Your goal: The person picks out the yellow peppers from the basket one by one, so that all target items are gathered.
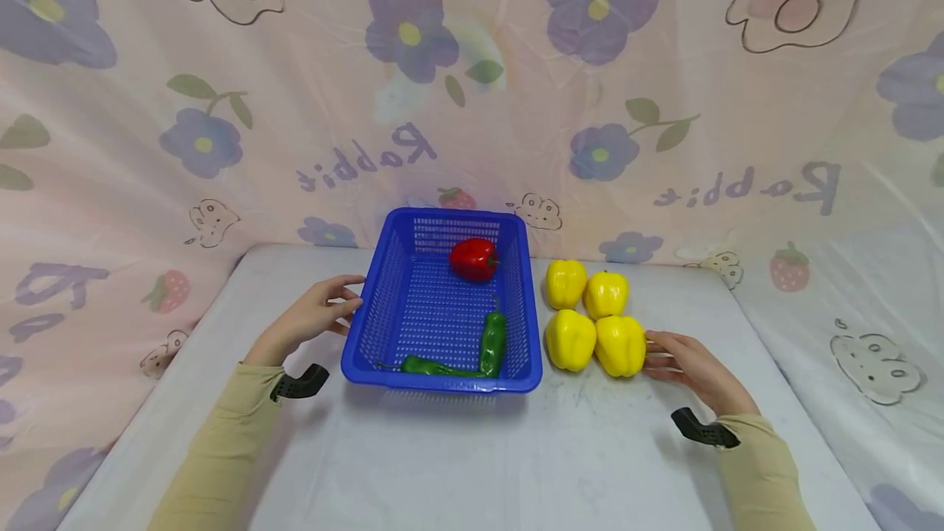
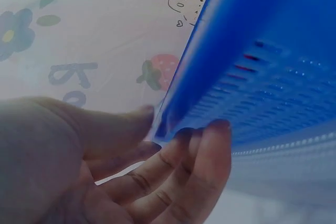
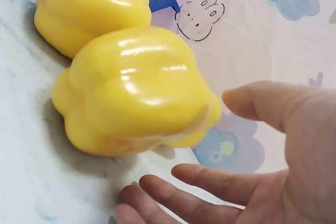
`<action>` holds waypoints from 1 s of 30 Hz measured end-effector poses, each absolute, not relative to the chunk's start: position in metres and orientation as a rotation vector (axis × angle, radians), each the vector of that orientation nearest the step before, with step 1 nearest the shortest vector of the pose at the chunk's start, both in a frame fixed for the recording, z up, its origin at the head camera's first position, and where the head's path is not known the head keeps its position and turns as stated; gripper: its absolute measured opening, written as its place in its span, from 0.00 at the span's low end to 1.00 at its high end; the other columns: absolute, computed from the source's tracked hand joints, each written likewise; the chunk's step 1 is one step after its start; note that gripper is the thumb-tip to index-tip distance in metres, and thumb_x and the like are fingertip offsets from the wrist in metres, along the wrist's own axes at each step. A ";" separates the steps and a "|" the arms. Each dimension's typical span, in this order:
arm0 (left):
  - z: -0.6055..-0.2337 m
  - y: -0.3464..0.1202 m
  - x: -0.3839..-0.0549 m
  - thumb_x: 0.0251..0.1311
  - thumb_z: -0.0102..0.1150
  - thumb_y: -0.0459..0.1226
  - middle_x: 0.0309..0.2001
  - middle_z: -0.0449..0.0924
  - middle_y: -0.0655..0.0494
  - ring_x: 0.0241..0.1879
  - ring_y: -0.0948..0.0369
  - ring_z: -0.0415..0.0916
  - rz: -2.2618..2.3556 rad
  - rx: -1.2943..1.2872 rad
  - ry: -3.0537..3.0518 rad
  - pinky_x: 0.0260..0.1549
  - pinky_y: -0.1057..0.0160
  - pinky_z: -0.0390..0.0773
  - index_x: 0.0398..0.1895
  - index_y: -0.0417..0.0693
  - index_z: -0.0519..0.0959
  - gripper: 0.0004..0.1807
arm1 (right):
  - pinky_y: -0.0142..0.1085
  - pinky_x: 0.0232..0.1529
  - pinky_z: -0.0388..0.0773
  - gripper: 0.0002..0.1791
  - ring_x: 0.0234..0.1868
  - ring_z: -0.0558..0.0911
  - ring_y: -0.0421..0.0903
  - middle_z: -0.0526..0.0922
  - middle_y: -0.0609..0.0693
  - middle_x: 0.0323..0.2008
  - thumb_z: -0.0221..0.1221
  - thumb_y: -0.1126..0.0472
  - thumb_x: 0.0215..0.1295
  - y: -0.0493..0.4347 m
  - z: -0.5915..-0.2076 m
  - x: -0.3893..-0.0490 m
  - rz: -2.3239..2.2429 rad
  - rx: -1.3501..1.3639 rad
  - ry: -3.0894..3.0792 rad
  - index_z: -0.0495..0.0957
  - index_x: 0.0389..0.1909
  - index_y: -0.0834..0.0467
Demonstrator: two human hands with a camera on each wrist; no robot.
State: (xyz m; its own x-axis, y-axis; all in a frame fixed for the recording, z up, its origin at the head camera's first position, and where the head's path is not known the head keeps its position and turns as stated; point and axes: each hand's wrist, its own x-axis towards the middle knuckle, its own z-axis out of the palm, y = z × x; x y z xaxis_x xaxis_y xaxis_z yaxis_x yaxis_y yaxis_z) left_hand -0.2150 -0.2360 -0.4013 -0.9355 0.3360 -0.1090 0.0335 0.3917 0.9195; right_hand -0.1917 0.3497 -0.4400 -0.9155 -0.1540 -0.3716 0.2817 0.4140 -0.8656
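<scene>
A blue plastic basket (image 1: 440, 383) stands mid-table, holding a red bell pepper (image 1: 474, 259) at its back right and two long green peppers (image 1: 492, 342) at its front right. My left hand (image 1: 319, 314) is at the basket's left side, its fingertips right at the rim; in the left wrist view the loosely bent fingers (image 2: 212, 150) are by the basket's wall. Several yellow bell peppers (image 1: 620, 347) sit grouped to the basket's right. Beside the front right one is my right hand (image 1: 693, 367), thumb and fingers spread apart with nothing between them in the right wrist view.
The pale table (image 1: 472, 465) has a printed cloth (image 1: 501, 121) with flowers and rabbits hanging behind it and at both sides. The basket's back edge lies close to the cloth. Each wrist wears a black camera mount (image 1: 704, 428).
</scene>
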 end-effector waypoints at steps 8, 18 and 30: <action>-0.411 -0.252 -0.202 0.74 0.42 0.36 0.48 0.72 0.35 0.40 0.48 0.78 1.575 0.282 2.337 0.37 0.55 0.83 0.68 0.31 0.57 0.25 | 0.48 0.56 0.73 0.40 0.59 0.71 0.63 0.65 0.71 0.62 0.43 0.43 0.74 0.357 -0.426 -0.191 -1.459 0.044 2.343 0.52 0.69 0.72; -0.428 -0.271 -0.193 0.74 0.42 0.34 0.57 0.67 0.25 0.52 0.37 0.73 1.503 0.314 2.461 0.43 0.51 0.81 0.65 0.23 0.59 0.24 | 0.49 0.56 0.73 0.41 0.59 0.70 0.65 0.63 0.70 0.63 0.46 0.40 0.72 0.355 -0.410 -0.203 -1.300 0.000 2.619 0.55 0.68 0.71; -0.438 -0.274 -0.209 0.73 0.44 0.39 0.63 0.62 0.28 0.63 0.34 0.58 0.991 0.388 3.041 0.61 0.38 0.59 0.64 0.27 0.64 0.25 | 0.66 0.57 0.61 0.38 0.61 0.60 0.71 0.59 0.74 0.63 0.54 0.47 0.69 0.359 -0.412 -0.223 -0.745 -0.274 3.105 0.57 0.67 0.71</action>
